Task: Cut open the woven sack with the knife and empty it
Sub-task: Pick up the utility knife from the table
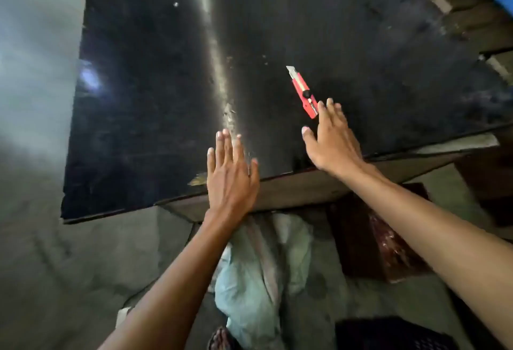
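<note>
Head view: a red plastic utility knife [303, 92] lies on the glossy black desk [155, 94]. Just beside its rear end, the right grip [333, 140] is released, fingers straight; the left grip [231, 175] is released too. Below, a pale woven sack [258, 266] lies on the floor [83, 266].

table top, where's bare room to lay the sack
The table is bare from the left hand out to its left edge, and beyond the knife to the far edge. Crowded near the front edge: left hand, and right hand by the knife.
</note>
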Demonstrator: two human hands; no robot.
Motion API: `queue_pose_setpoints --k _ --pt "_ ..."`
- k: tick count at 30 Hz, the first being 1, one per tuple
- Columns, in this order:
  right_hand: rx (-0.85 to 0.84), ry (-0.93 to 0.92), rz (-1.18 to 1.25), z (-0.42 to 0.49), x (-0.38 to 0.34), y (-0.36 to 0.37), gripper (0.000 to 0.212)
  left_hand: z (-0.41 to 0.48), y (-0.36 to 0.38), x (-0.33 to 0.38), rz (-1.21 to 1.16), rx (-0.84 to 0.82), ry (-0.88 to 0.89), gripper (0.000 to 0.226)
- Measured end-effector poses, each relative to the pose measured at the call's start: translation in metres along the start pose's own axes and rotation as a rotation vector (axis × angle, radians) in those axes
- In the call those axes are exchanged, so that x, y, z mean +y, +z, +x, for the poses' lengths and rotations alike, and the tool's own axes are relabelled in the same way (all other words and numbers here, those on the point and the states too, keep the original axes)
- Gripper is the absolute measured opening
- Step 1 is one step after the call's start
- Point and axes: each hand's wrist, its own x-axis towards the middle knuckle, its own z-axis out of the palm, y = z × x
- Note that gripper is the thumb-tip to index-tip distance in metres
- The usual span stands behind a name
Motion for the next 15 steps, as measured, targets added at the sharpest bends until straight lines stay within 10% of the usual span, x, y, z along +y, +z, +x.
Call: queue_pose_setpoints --k 15 --pt "0.230 0.128 -0.095 0.157 0.022 0.082 0.054 0.064 0.056 0.003 0.194 0.046 -0.054 0.071"
